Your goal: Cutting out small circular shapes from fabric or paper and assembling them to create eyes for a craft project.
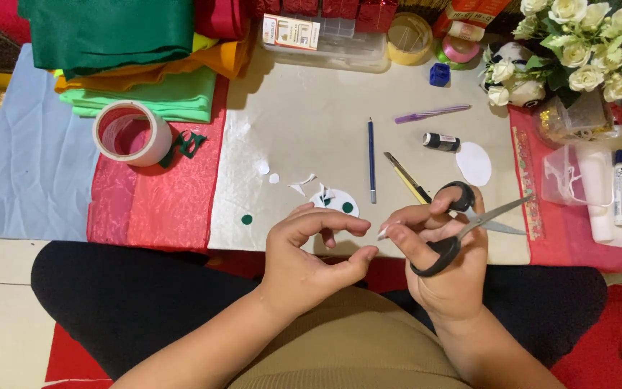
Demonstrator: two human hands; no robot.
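White scraps lie just beyond the left hand (309,256), whose fingers curl loosely around nothing, beside the white felt disc (334,201) on the table (304,122). Right of that disc, the right hand (444,259) grips black-handled scissors (462,223), blades apart, and pinches a tiny white piece (382,232). Judging by this, trimming it asks for steady fingertips and short snips.

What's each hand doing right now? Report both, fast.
Left hand: fingers curled, nothing visible in its grip.
Right hand: holds black-handled scissors, blades open, with a small white scrap at its fingertips.
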